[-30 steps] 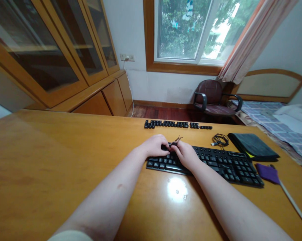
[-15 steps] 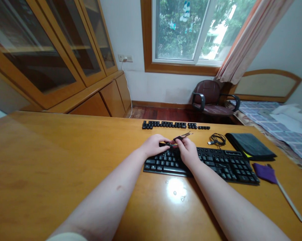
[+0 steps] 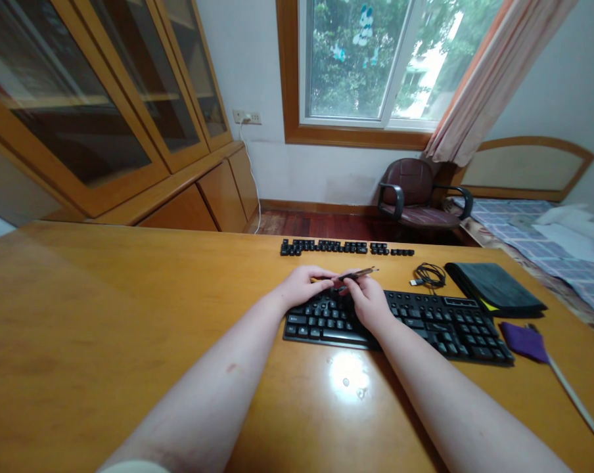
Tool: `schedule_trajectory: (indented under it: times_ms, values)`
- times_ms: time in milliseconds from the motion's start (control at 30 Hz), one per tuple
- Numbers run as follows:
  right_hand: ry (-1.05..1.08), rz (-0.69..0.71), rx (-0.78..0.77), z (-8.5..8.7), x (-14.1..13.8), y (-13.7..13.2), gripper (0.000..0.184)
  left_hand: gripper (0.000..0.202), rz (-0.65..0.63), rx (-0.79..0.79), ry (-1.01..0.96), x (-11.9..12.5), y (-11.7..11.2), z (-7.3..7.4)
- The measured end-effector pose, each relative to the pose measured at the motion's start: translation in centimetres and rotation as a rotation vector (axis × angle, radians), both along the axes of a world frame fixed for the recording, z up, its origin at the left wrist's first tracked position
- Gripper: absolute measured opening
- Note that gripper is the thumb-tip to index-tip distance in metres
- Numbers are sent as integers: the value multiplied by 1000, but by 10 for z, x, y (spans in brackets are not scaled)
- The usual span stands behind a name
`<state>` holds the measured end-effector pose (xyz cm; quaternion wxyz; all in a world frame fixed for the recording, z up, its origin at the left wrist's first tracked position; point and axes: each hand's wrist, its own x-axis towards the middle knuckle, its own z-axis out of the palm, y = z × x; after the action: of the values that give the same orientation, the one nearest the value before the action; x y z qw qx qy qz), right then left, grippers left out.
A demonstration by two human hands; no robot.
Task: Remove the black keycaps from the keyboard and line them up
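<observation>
The black keyboard [image 3: 346,335] lies on the wooden desk, its upper left part covered by my hands. My right hand [image 3: 370,305] is closed on a keycap puller [image 3: 362,272], a dark handle with thin prongs pointing right and away. Just left of it, over the top rows of keys, the thumb and fingers of my left hand [image 3: 304,287] come together in a pinch. Whatever lies between those fingertips is too small and too hidden to name. Both hands' fingertips nearly meet above the keys.
Loose black keycaps [image 3: 329,246] stand in rows along the desk's far edge. To the right are a coiled USB cable [image 3: 429,276], a folded dark cloth [image 3: 494,288], and a purple cloth [image 3: 524,341] on a white stick [image 3: 575,397]. A chair [image 3: 410,190] stands beyond the desk.
The keycap puller has tilted lower and turned in my right hand, its prongs now closer together in view. My left hand has barely moved. The keyboard stays in place.
</observation>
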<state>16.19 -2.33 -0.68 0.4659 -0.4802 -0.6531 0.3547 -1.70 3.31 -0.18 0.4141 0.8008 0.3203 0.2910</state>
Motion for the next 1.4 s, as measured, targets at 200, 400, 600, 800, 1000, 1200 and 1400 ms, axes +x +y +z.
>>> schedule_trajectory:
  times_ms: [200,400,600,800,1000,1200,1400]
  values:
    - [-7,64,38,-1,-2,-4,25,26,28,-250,-124,-4,6,-1]
    - [-70,59,43,-1,-2,-5,23,28,290,-136,-260,-9,17,-11]
    - [-88,23,17,-2,-2,-5,24,25,562,172,280,-27,34,-22]
    - [-75,7,20,-4,-2,-4,25,21,539,214,402,-34,37,-22]
    - [-145,-26,39,-7,1,-3,28,25,595,164,455,-35,38,-24]
    - [-170,-38,38,-4,1,-4,28,26,567,159,456,-32,38,-25]
    - [-162,-46,36,-4,0,-5,29,29,601,186,476,-30,36,-22]
